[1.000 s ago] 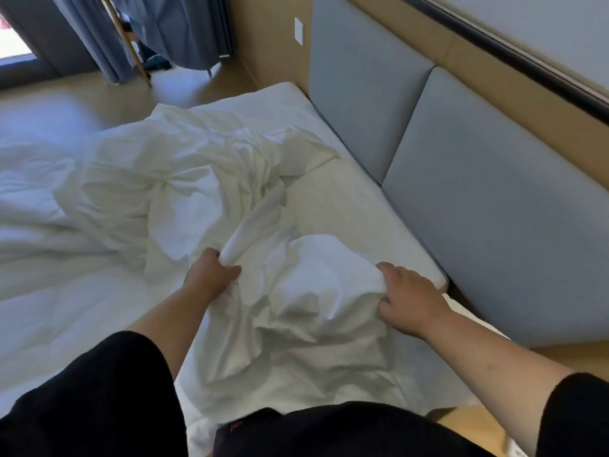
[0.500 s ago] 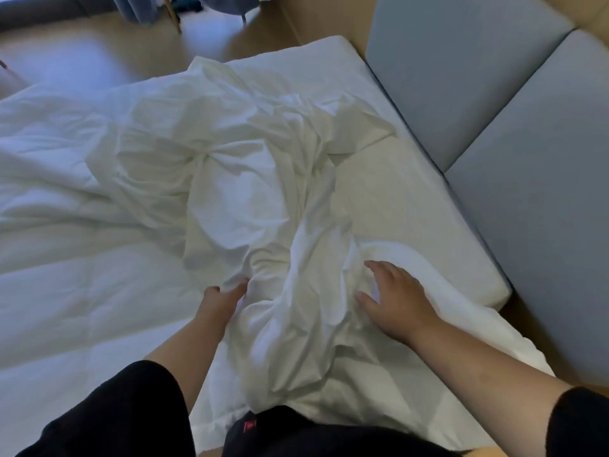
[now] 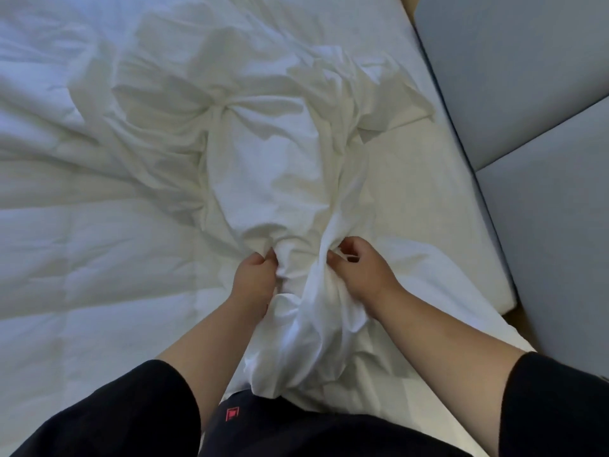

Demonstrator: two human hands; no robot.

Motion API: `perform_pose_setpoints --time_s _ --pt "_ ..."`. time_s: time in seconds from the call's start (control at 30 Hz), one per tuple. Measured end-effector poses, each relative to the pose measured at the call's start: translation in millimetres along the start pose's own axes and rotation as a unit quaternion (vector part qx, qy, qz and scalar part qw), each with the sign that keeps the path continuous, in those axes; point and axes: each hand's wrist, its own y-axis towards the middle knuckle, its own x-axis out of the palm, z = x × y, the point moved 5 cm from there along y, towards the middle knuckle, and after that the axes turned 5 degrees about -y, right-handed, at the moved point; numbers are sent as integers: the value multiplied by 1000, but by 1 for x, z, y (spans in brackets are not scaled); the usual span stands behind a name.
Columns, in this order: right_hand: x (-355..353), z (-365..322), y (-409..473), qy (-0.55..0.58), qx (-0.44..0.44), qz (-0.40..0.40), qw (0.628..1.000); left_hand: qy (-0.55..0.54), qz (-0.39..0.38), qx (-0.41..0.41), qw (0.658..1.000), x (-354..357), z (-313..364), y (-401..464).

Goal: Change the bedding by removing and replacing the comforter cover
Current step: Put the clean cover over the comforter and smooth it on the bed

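Gripping the bunched comforter cover [image 3: 283, 179] from either side, the left hand [image 3: 255, 278] and the right hand [image 3: 361, 275] each had fingers curled tight into the white cloth, close together near the bed's edge. The cover lay crumpled on the mattress [image 3: 428, 192], partly over the quilted comforter [image 3: 82, 242]. The risk looked plain — hauling on such a twisted knot could tighten the tangle, or drag the comforter along if a corner was still caught inside.
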Motion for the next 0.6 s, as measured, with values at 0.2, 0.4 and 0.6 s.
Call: perform_pose_setpoints --time_s 0.2,0.4,0.6 --pt "-8 -23 1 -7 23 36 999 -234 72 13 970 -37 28 -20" --pt "10 -48 -1 -152 -4 -1 988 10 -145 86 986 14 74 -46" --pt "-17 -44 -23 159 7 70 985 180 39 195 963 5 94 -43"
